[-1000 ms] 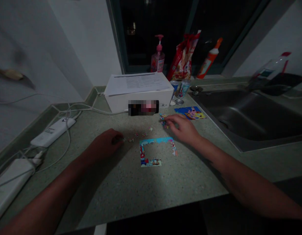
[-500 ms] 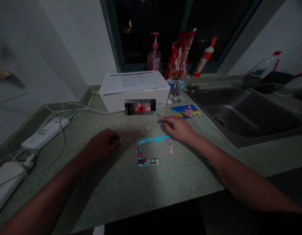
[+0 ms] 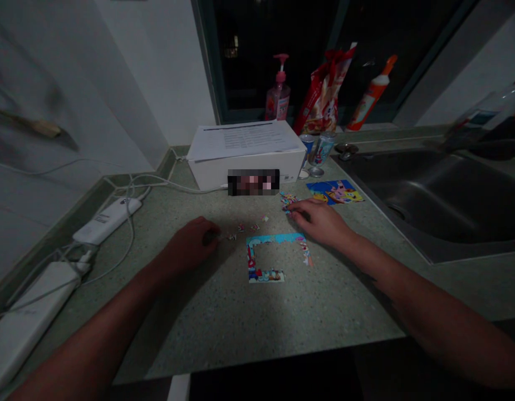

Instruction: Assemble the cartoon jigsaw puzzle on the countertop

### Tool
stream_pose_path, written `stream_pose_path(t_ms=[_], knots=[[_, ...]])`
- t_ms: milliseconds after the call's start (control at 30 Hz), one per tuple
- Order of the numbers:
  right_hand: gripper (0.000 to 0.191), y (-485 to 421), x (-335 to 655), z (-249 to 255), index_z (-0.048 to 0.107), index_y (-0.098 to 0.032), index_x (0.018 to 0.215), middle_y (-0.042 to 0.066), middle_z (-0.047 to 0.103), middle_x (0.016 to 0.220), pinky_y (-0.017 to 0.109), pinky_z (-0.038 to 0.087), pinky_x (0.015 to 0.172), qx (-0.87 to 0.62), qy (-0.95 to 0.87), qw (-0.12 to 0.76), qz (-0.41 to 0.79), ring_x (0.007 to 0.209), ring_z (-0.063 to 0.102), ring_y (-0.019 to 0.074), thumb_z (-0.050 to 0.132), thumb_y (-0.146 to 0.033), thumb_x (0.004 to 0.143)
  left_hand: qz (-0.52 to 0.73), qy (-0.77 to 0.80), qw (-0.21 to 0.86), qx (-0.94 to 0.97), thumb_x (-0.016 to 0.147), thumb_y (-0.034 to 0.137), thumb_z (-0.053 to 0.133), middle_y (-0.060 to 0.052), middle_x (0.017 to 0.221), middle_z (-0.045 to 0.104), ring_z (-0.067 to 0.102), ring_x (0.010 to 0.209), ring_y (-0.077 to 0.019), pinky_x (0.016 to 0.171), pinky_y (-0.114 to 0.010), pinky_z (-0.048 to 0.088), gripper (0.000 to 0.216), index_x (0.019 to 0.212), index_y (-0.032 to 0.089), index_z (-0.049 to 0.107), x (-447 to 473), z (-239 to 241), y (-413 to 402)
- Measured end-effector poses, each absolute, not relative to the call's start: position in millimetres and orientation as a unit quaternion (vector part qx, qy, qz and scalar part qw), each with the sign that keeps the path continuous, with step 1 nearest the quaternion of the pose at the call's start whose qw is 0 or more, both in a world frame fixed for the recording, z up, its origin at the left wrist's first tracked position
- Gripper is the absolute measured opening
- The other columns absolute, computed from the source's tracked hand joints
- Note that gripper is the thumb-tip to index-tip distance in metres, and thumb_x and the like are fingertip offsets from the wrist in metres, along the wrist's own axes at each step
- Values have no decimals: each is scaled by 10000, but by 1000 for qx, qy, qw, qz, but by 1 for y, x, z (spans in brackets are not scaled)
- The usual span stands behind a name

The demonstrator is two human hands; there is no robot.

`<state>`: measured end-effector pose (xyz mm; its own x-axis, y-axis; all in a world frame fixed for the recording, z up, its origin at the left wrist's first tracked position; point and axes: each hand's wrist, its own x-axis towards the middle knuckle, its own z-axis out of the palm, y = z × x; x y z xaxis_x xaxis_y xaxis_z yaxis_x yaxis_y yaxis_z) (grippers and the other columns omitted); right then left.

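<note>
A partly joined jigsaw puzzle (image 3: pixel 252 239) lies flat on the counter, its border showing a gap at the lower right and bare counter inside. To its upper left, my left hand (image 3: pixel 194 242) rests with thumb and fingers curled together beside several loose puzzle pieces (image 3: pixel 241 228); what sits between the fingertips is too dim to make out. My right hand (image 3: pixel 319 220) reaches to the near edge of a small pile of puzzle pieces (image 3: pixel 288 197), its fingertips pinched on a piece there. Just behind that hand lies a colourful cartoon picture card (image 3: pixel 338 191).
A white box (image 3: pixel 211 174) with printed paper on top stands at the back, beside two cans (image 3: pixel 323 149). A steel sink (image 3: pixel 428 223) is on the right. White power strips (image 3: pixel 109 220) and cables run along the left. A pump bottle (image 3: pixel 278 100) stands behind.
The whole view has shifted, so everything appears farther right. Both hands keep nearly the same places by the pieces, and the joined puzzle border looks the same.
</note>
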<state>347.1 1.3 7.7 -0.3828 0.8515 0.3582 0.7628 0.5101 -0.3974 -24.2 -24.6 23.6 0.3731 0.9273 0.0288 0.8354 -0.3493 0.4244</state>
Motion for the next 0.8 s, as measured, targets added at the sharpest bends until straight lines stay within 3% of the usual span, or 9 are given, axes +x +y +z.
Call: stream_pose_path(t_ms=[233,800], knots=[[237,0,347,9,783,-265,1123,82,808,1095,535,569,959,-494,-816,289,81,1063,730,310,598,-246,975,158,520,168,822,918,305,608,-100,1076,710,636,1069,-300,982,-500,518,168,991,235,742,-6,24,-31],[236,0,346,8,774,-270,1109,87,802,1082,532,599,918,-478,-837,253,77,1028,737,301,571,-239,995,148,505,160,835,971,277,576,-90,1068,708,629,1058,-278,985,-484,519,186,1034,233,746,-3,16,-30]])
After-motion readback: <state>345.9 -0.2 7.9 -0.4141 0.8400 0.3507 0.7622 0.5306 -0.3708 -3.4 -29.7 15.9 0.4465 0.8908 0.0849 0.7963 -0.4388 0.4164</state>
